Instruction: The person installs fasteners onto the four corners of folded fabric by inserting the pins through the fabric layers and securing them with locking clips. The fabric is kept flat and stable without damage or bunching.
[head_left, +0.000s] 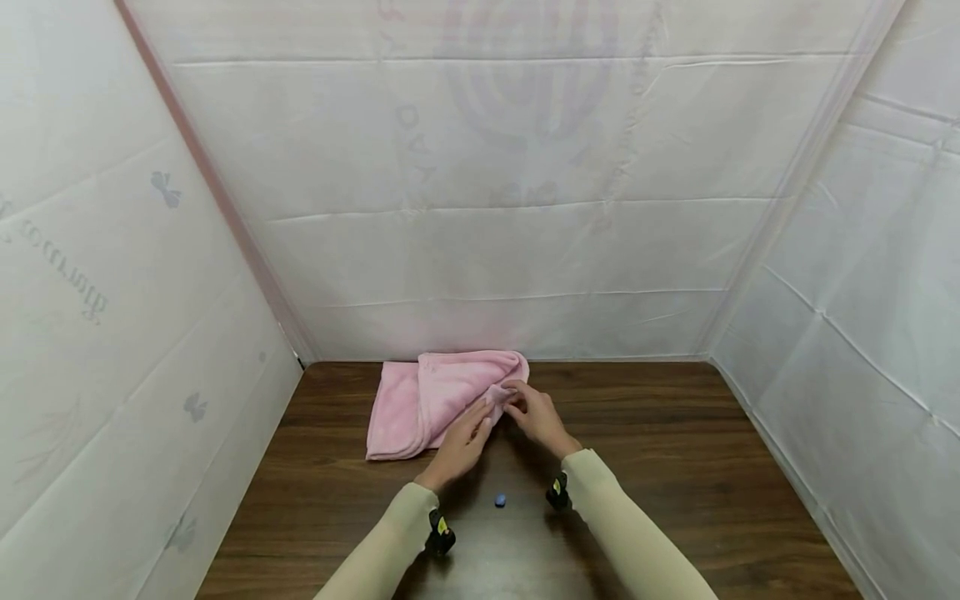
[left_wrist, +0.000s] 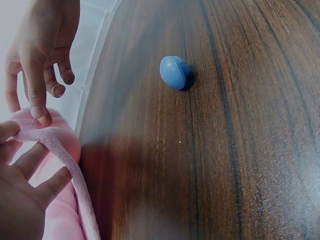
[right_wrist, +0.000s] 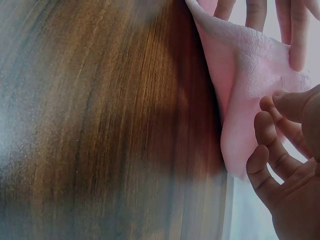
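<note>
A folded pink fleece blanket [head_left: 465,387] lies at the back of the table against the wall. My left hand [head_left: 462,442] holds up its near right edge, the cloth's hem running between the thumb and fingers [left_wrist: 52,187]. Right beside it, my right hand [head_left: 536,417] has thumb and index fingertip together at that edge, with the other fingers [right_wrist: 267,132] loosely bent. A thin needle [left_wrist: 33,123] shows between the right fingertips and the fleece; its full length is hidden. In the right wrist view the needle [right_wrist: 282,82] is only a faint line.
A small, shiny blue rounded object [left_wrist: 173,72] with a rim sits on the dark wooden table [head_left: 637,467], between the forearms and nearer the front. White sheet walls [head_left: 480,258] enclose the table at the back and both sides.
</note>
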